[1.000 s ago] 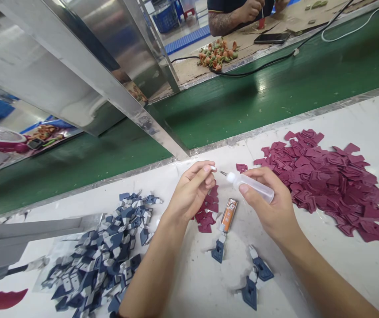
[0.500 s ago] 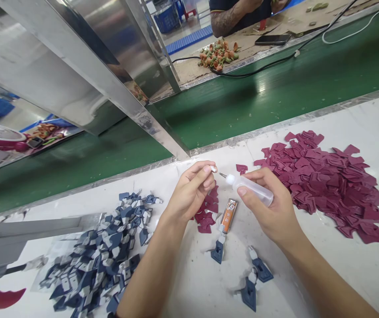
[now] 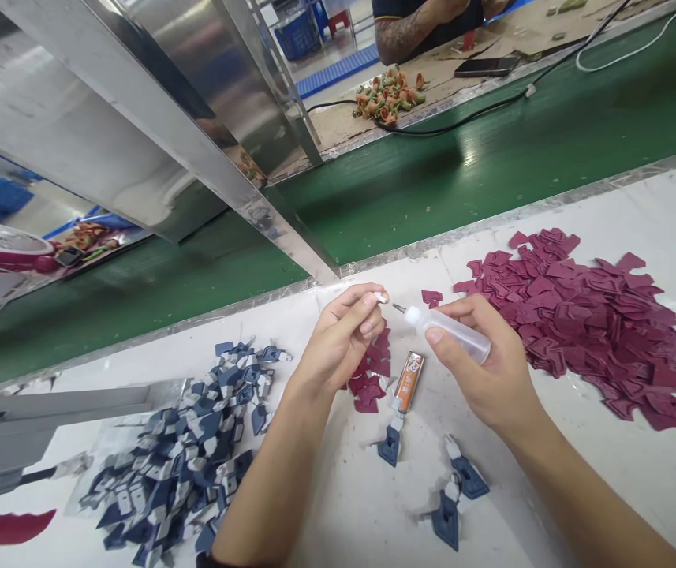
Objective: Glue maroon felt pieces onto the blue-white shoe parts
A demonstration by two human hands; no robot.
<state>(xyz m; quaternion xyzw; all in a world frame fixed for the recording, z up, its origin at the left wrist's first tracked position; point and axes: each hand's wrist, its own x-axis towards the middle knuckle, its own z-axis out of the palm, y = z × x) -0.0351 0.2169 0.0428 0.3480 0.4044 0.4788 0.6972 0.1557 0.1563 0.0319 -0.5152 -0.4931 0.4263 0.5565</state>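
Pinched between the thumb and fingertips of my left hand (image 3: 343, 335) is a small white piece (image 3: 381, 297); the rest of it is hidden by the fingers. My right hand (image 3: 485, 363) grips a translucent squeeze bottle (image 3: 456, 333) with a thin metal nozzle (image 3: 398, 308). The nozzle points at the white piece, a small gap between them. Below the hands lie an orange-labelled packet (image 3: 409, 383) and a blue-and-white part (image 3: 390, 444). Two more such parts (image 3: 445, 517) lie nearer me. Several maroon pieces (image 3: 367, 386) are partly hidden behind my left hand.
A large maroon heap (image 3: 598, 323) lies right, and a pile of blue-and-white parts (image 3: 189, 450) left. A metal post (image 3: 290, 244) meets the table's back edge. Beyond runs a green belt (image 3: 397, 205); across it are a person's arm (image 3: 405, 35), a phone (image 3: 487, 67) and orange-green pieces (image 3: 390, 96).
The bottle in my right hand has shifted very slightly right, its nozzle a little farther from the white piece. My left hand keeps its pinch. The view has moved slightly.
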